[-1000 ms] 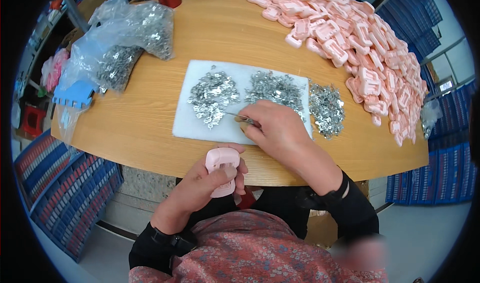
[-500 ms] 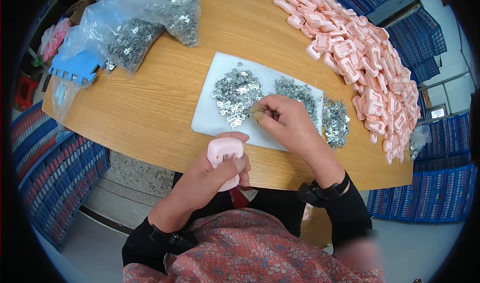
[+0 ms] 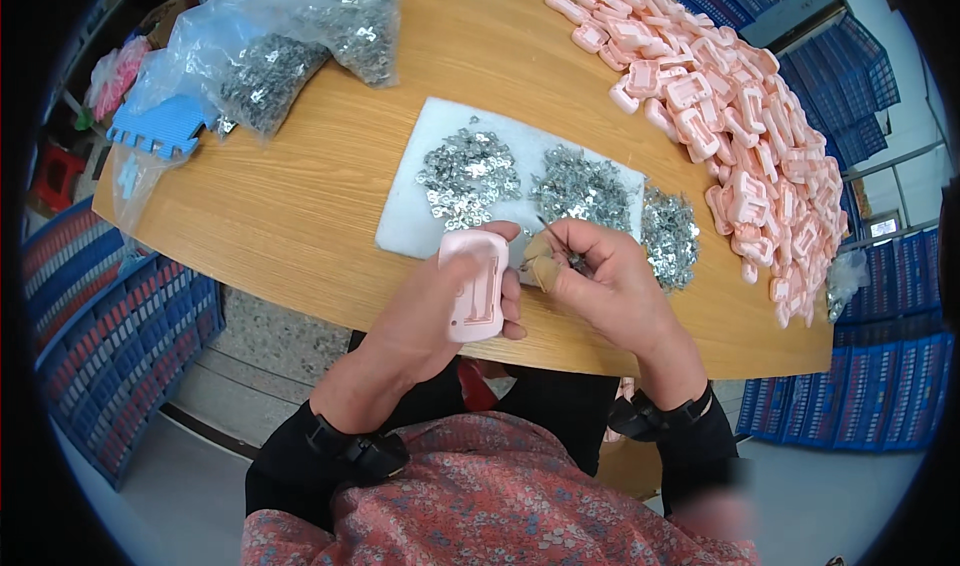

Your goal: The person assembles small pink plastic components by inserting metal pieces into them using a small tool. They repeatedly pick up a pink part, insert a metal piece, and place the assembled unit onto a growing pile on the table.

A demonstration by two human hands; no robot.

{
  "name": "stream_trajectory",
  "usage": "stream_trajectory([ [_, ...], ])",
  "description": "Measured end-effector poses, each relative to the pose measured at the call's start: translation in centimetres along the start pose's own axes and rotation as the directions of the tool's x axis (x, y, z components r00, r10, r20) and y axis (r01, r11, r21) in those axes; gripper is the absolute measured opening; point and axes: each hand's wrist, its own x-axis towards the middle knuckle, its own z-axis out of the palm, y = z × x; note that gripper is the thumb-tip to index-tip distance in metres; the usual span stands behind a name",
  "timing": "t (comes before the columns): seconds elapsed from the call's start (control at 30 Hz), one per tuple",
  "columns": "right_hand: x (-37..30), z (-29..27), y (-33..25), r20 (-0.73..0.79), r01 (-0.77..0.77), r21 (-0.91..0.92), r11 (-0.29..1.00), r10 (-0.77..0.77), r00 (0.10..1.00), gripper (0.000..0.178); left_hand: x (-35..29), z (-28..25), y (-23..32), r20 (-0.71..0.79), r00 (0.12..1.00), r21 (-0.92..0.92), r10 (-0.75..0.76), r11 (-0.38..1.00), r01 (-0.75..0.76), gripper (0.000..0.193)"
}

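My left hand [image 3: 420,301] is closed around a pale pink plastic casing [image 3: 482,291], tilted so its recessed inner side shows; the thumb is blurred over its upper part. Just right of it, my right hand [image 3: 610,281] is pinched, with tan coverings [image 3: 541,263] on the fingertips. Something thin and dark pokes out between those fingers, too small to name. Beyond the hands lies a white foam sheet [image 3: 400,211] bearing a left heap of small silvery metal clips [image 3: 470,176] and a right heap of metal pieces [image 3: 585,186].
Another heap of metal pieces [image 3: 668,236] sits beside the sheet. A large pile of pink casings [image 3: 700,116] covers the table's right side. Clear bags of metal parts [image 3: 270,76] and a blue foam mat [image 3: 155,126] stand at far left. Blue racks [image 3: 130,346] flank the wooden table [image 3: 290,216].
The left hand has lifted the casing up and right, and its inner recess now faces up. My right hand has drawn back from the metal heaps toward me, near the casing.
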Motion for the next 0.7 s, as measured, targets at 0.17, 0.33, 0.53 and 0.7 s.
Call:
stream_trajectory([
  [0.17, -0.9, 0.7, -0.1, -0.139, 0.195, -0.167, 0.966, -0.219, 0.966, 0.019, 0.3, 0.2, -0.8, 0.078, 0.996, -0.171, -0.039, 0.984, 0.052, 0.065],
  [0.33, -1.3, 1.1, -0.3, -0.118, 0.216, -0.364, 0.906, -0.275, 0.954, 0.020, 0.1, 0.8, -1.6, 0.068, 0.993, -0.197, -0.095, 0.975, 0.107, 0.065],
  [0.53, -1.8, 2.7, 0.4, -0.165, 0.283, -0.637, 0.717, -0.486, 0.858, 0.014, 0.2, 1.9, -1.9, 0.006, 0.996, -0.132, -0.087, 0.987, 0.087, 0.063],
  [0.7, -3.1, 2.5, 0.3, -0.183, 0.216, -0.561, 0.799, -0.374, 0.909, 0.027, 0.3, 1.7, -1.5, 0.008, 0.997, -0.137, -0.080, 0.987, 0.081, 0.059],
])
